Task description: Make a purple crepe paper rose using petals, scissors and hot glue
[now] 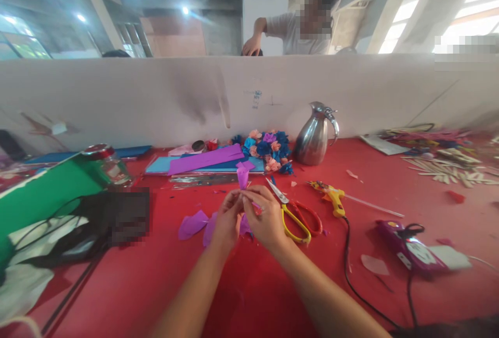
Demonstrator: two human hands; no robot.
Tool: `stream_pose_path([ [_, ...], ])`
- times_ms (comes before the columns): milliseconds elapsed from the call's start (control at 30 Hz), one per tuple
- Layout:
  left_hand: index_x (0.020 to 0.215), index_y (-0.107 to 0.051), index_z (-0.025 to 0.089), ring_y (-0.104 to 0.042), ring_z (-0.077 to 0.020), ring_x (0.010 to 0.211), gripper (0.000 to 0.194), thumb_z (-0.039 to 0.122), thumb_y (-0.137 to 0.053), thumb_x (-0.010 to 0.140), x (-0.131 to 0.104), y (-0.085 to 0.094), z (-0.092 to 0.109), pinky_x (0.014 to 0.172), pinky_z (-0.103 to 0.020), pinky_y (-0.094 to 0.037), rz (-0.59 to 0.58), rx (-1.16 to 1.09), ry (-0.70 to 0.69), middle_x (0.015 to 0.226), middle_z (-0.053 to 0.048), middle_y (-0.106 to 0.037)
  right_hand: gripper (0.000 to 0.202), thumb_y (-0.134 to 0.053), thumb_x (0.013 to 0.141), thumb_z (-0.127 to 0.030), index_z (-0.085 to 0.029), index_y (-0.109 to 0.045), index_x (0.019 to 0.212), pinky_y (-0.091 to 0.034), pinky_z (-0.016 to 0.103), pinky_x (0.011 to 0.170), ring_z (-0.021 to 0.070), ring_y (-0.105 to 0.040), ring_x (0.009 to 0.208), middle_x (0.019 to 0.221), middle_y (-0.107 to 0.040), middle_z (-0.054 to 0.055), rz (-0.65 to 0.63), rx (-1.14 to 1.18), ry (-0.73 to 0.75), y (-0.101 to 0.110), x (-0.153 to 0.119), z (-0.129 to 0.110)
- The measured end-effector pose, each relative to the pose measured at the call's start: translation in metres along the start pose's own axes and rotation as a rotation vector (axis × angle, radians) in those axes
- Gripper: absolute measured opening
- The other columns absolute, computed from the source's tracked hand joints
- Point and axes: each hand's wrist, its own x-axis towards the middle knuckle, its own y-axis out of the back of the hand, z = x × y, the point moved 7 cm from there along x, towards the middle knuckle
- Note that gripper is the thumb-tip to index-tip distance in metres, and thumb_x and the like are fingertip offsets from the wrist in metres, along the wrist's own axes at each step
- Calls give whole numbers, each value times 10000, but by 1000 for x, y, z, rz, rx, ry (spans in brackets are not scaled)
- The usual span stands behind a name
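Note:
Between my fingertips a purple paper flower point(243, 172) stands upright, pinched at its base. My left hand point(229, 214) closes on it from the left, and my right hand point(264, 213) has thumb and forefinger on the same spot. Cut purple paper petals point(194, 224) lie on the red table beneath and left of my hands. Just right of my right hand rest scissors point(296, 216) with one yellow and one red handle, blades partly apart. Farther right is a yellow glue gun point(333, 198) with a clear glue stick in its back.
Behind my hands are purple paper strips point(206, 159), a heap of blue, pink and purple flowers point(268, 148) and a steel jug point(314, 135). A glass jar point(107, 165) stands left. A purple power strip point(413, 249) and cords lie right. Beyond a white partition point(156, 93) is another person point(288, 26).

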Motion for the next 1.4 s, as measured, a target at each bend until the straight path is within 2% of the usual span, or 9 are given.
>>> stream_pose_path([
  [167,825,-633,204,-612,-103,650,263,215,-782,609,0,5,-3,627,-209,-451,31,-16,12,773,29,-682,327,-477,867,-142,-171,-660,1137,-495,442,854,273,-566,965,1137,-637,131,-106,-418,203,-16,-9,-11],
  [333,822,-627,205,-624,-116,674,258,193,-763,603,1,10,-2,652,-221,-462,49,11,-12,770,26,-677,351,-457,873,-110,-145,-622,1180,-498,449,865,280,-562,1008,1196,-623,153,-151,-492,288,-27,-14,-10],
  [433,795,-630,224,-617,-120,648,267,184,-770,571,2,11,-1,631,-226,-464,56,6,-18,735,38,-665,349,-467,858,-93,-174,-646,1146,-494,425,875,264,-573,1037,1174,-646,135,-151,-382,287,-26,-14,-11],
  [533,793,-628,236,-603,-108,621,298,171,-789,550,3,10,-1,612,-214,-459,49,-23,1,708,51,-661,308,-481,839,-88,-217,-691,1023,-493,378,838,221,-616,936,1003,-711,83,-84,-127,207,-15,-10,-13],
  [667,742,-640,214,-601,-95,638,258,211,-822,559,4,4,1,657,-207,-465,11,-64,4,683,46,-662,199,-478,854,-158,-201,-672,860,-493,317,729,179,-622,760,807,-694,47,160,193,-112,9,-5,4],
  [767,704,-653,212,-609,-106,677,243,235,-840,550,3,-2,2,669,-215,-463,-23,-74,15,714,33,-676,136,-535,838,-232,-189,-661,865,-487,284,693,166,-612,739,795,-667,35,183,325,-280,10,-2,22],
  [933,728,-682,221,-601,-106,690,207,234,-827,581,0,-9,3,667,-215,-453,-62,-37,12,732,35,-678,87,-639,759,-229,-203,-698,818,-477,272,680,159,-595,741,787,-647,24,61,334,-236,2,7,27],
  [1133,709,-704,218,-608,-118,702,177,183,-809,571,0,-8,8,709,-233,-459,-60,1,-40,718,25,-692,75,-691,720,-210,-222,-719,788,-480,274,686,153,-578,718,764,-618,12,33,288,-166,3,9,20],
  [1400,770,-733,209,-633,-166,795,158,244,-794,629,1,-2,11,803,-280,-468,-100,121,-90,770,-4,-709,27,-688,734,-238,-233,-714,734,-464,263,650,144,-564,706,758,-593,3,39,374,-159,2,7,21],
])
